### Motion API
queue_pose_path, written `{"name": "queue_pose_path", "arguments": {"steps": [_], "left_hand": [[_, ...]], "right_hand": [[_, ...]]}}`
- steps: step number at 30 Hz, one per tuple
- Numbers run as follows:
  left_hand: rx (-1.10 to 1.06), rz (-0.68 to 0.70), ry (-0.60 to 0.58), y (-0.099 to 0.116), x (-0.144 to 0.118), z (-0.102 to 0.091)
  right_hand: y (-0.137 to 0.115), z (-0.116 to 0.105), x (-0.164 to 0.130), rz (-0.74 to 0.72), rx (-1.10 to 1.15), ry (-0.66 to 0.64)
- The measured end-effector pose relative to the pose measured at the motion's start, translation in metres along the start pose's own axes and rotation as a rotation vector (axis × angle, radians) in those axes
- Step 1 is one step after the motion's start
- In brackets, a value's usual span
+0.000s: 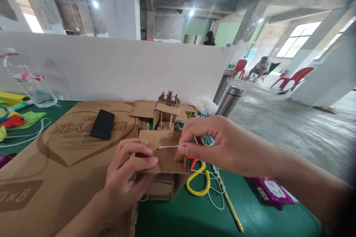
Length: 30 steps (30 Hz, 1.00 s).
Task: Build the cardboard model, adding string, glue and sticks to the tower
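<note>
Clock bearings are taken from the top panel of the cardboard box, 12 o'clock pointing away from the wearer. The cardboard box [164,164] stands between the 2 hands, over the green table [169,222].

A white string [168,147] emerges at a small dark hole [158,149] in the top panel. Its visible length runs nearly straight, long axis from 9 to 3 o'clock, bending slightly at the hole.

Right hand [218,142]: at 3 o'clock, thumb and forefinger pinched closed on the string, no gap seen between them. Left hand [129,168]: at 8 o'clock, part-curled, fingertips laid on the panel; whether it also grips from beneath cannot be told. The left fingertips lie nearer the hole than the right pinch does.

Surroundings: a cardboard structure [166,110] at 12 o'clock; a metal flask [230,103] at 2; a yellow-handled tool [198,193] between 4 and 5, with a yellow stick [233,210] beside it; a phone [102,124] at 10, resting on a large carton [75,189].
</note>
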<state>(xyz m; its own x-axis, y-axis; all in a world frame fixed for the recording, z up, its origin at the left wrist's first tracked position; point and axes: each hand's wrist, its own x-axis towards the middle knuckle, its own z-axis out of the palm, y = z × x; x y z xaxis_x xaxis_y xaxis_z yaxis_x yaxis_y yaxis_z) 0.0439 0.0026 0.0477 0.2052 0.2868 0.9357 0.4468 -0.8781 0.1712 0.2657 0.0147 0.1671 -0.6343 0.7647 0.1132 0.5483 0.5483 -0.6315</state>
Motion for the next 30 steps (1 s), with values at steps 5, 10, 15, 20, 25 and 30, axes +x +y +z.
{"name": "queue_pose_path", "arguments": {"steps": [5,10,15,20,25,30], "left_hand": [[0.01,-0.006,0.0,-0.0006,-0.0018,-0.0004],[0.033,-0.012,0.001,-0.0004,-0.0013,-0.0007],[0.03,-0.024,0.014,0.0005,-0.0012,-0.0003],[0.033,-0.046,0.021,0.0013,-0.0028,0.0005],[0.019,-0.046,0.024,0.0,-0.0046,0.0006],[0.027,-0.006,-0.015,0.0,-0.0006,-0.0021]], "right_hand": [[-0.0006,-0.0016,0.0006,0.03,0.007,-0.018],[0.0001,-0.0028,0.0012,0.051,0.008,-0.038],[0.0012,-0.0024,0.0008,0.045,-0.007,-0.04],[0.0005,-0.0014,0.0006,0.042,-0.037,-0.025],[-0.0028,-0.0008,-0.0012,0.053,-0.043,0.0],[-0.0031,0.0024,-0.0047,0.02,-0.039,0.048]]}}
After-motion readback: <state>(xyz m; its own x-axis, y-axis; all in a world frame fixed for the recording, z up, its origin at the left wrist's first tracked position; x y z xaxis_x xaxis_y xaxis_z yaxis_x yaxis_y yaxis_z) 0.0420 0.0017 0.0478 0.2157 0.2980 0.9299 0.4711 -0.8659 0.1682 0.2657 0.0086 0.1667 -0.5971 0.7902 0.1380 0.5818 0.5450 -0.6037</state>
